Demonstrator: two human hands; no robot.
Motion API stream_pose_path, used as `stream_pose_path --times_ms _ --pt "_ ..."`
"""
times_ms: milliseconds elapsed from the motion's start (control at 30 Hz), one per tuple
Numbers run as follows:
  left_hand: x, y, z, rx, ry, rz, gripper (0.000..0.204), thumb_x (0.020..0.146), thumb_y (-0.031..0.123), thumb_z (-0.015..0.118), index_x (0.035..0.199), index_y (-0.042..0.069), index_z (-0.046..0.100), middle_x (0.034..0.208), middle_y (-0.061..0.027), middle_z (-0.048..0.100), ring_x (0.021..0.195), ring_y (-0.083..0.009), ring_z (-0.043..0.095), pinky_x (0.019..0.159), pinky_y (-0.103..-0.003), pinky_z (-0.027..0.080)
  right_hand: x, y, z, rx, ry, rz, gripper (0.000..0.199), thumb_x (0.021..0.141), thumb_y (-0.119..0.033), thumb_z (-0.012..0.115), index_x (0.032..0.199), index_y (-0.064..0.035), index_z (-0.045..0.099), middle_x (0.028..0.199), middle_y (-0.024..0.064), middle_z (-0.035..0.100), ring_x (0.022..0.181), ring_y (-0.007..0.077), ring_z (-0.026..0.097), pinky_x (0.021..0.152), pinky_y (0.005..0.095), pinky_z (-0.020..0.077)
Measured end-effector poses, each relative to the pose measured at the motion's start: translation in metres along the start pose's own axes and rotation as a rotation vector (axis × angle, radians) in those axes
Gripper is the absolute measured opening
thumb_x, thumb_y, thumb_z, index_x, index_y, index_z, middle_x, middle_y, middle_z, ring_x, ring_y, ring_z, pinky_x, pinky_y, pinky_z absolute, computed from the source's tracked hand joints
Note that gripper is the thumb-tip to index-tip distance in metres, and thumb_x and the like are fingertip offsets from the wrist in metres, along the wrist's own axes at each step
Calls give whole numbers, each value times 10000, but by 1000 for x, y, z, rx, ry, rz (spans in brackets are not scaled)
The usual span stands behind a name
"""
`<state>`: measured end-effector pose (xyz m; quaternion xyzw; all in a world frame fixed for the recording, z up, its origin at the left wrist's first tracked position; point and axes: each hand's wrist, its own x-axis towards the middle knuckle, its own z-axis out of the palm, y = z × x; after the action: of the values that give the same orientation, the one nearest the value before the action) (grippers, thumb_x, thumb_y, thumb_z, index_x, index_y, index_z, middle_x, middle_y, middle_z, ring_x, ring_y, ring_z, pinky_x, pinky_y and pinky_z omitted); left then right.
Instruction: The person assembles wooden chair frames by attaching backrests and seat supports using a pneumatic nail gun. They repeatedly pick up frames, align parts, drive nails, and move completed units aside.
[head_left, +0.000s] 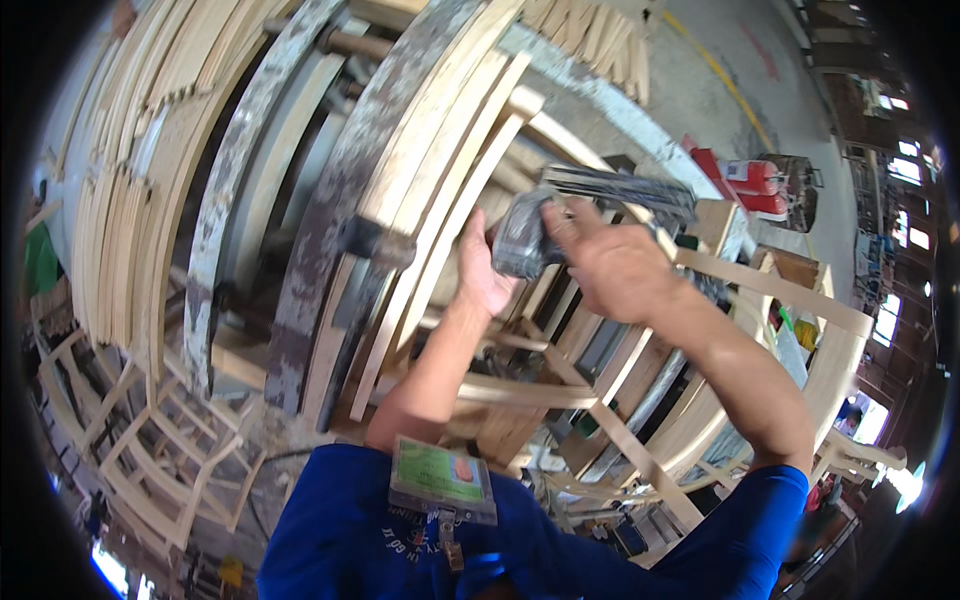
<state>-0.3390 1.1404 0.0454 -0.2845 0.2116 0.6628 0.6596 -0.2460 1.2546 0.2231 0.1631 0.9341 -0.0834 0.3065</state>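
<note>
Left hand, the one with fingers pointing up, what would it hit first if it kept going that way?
Probably the pale curved wooden slats directly above the left hand, which sits beside the grey nail gun. Depth is unclear in this fisheye view.

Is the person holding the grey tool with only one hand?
No, both the left hand and the right hand grip the grey tool.

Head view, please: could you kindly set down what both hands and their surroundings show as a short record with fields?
Left hand: palm against the grey metal nail gun
Right hand: gripping the same tool from the right side
Tool magazine: dark bar running rightward
Beneath the hands: pale wooden chair frame
Left of the hands: curved pale wooden slats
On the chest: green badge in clear holder
</note>
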Motion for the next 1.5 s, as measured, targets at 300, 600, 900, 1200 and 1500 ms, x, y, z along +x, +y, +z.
stream_pose_path --times_ms 300,600,900,1200,1500 --pt "-168 -62 -72 168 126 -81 373 1055 396 589 1255 80 602 904 -15 668 872 -122 668 813 -320 579 -16 -47 106 2778 -584 687 440 1110 -326 466 1329 53 499 1124 246 706 641 190 682 617 396 642" --pt "-213 -43 -63 165 286 1 329 1037 411 610 1063 83 609 838 -6 628 707 -102 655 628 -298 604 7 -87 147 2879 -824 612 415 1136 -299 383 1402 13 443 1195 328 645 670 209 649 621 374 632" --pt "-214 -44 -70 190 400 -17 351 1057 402 577 1090 55 623 878 -21 651 718 -123 681 610 -304 615 12 -87 156 2930 -855 648 399 1133 -309 394 1377 -2 469 1153 307 655 662 189 639 630 379 619" --pt "-219 -42 -33 194 146 120 518 1051 374 574 1388 -12 494 1165 -116 654 1070 -170 669 1010 -304 555 -2 -92 132 2867 -754 583 388 1141 -285 371 1365 18 464 1170 290 656 658 191 636 614 394 632" --pt "-226 -51 -72 243 331 -1 451 1025 340 621 1360 46 552 1116 -71 642 999 -138 642 895 -312 554 -17 -93 130 2776 -681 558 456 1107 -341 487 1397 10 461 1144 232 671 670 162 670 633 370 640"
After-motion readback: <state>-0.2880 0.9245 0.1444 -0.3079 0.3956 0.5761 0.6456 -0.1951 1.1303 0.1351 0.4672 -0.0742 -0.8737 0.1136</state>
